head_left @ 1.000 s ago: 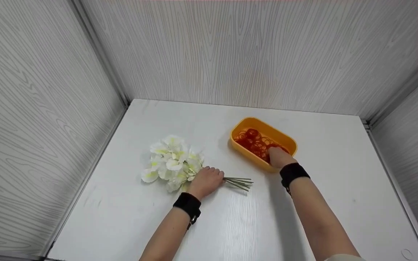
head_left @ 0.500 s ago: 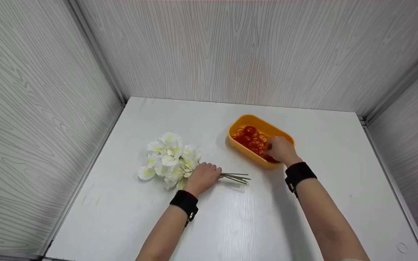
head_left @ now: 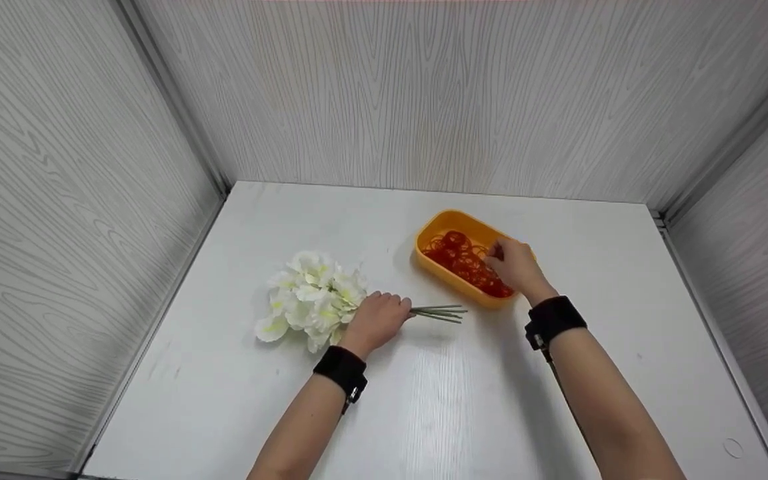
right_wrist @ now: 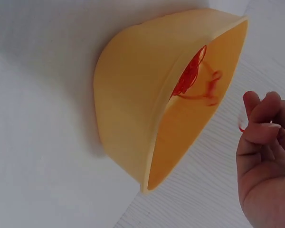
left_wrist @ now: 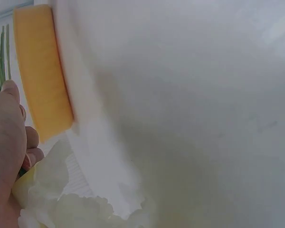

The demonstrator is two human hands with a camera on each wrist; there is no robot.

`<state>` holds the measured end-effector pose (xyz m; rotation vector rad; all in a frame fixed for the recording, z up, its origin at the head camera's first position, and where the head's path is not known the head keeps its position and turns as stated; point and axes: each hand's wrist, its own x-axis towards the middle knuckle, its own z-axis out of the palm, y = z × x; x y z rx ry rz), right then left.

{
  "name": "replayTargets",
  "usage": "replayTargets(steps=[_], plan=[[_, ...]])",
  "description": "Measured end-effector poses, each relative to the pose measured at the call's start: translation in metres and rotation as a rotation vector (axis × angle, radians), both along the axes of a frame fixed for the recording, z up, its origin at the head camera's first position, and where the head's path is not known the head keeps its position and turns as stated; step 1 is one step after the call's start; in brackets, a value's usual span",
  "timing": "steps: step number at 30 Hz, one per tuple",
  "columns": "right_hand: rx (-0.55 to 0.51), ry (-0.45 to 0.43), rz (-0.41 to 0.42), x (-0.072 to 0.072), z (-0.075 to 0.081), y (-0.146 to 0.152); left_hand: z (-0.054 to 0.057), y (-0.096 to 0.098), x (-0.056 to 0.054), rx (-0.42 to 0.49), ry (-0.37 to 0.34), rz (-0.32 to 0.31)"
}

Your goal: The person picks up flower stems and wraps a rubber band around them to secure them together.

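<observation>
Flowers [head_left: 314, 297] left of the orange tray [right_wrist: 133, 80] could splay if the left hand [head_left: 379, 320], wrapped round their stems [head_left: 427, 311], slackens, while the right hand [head_left: 516, 267], pinching a red band [right_wrist: 241, 128] over the tray, might drop it through too light a grip.

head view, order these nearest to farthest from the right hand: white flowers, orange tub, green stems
1. Orange tub, overlapped by the right hand
2. Green stems, on that hand's left
3. White flowers, farther left
</observation>
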<state>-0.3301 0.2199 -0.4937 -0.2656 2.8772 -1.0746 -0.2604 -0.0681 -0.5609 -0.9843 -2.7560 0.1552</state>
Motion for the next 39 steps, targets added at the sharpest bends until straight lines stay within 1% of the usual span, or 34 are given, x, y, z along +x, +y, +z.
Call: replayTargets(steps=[3,6,13,16,18,23,32,35,39], plan=[[0.002,-0.002,-0.022,0.0,0.0,0.001,0.002,0.001,0.001,-0.003,0.013,-0.008],[-0.008,0.003,-0.026,0.0,0.0,0.001,0.004,0.001,0.0,0.016,0.03,-0.014],[-0.029,0.036,0.008,0.003,0.006,-0.004,0.012,0.003,-0.004,0.08,0.073,-0.011],[-0.02,0.058,0.026,0.005,0.006,-0.006,0.016,0.005,-0.005,0.097,0.08,0.0],[-0.017,0.057,0.047,0.006,0.005,-0.009,0.018,0.006,-0.006,0.1,0.092,0.007],[-0.04,0.004,0.105,0.011,0.002,-0.016,0.021,0.007,-0.008,0.091,0.095,0.037],[-0.102,-0.127,0.185,0.021,0.001,-0.022,0.02,0.005,-0.009,0.098,0.085,0.083],[-0.125,-0.136,0.205,0.022,0.001,-0.023,0.019,0.004,-0.01,0.093,0.082,0.104],[-0.153,-0.139,0.204,0.023,0.001,-0.024,0.019,0.004,-0.01,0.085,0.083,0.128]])
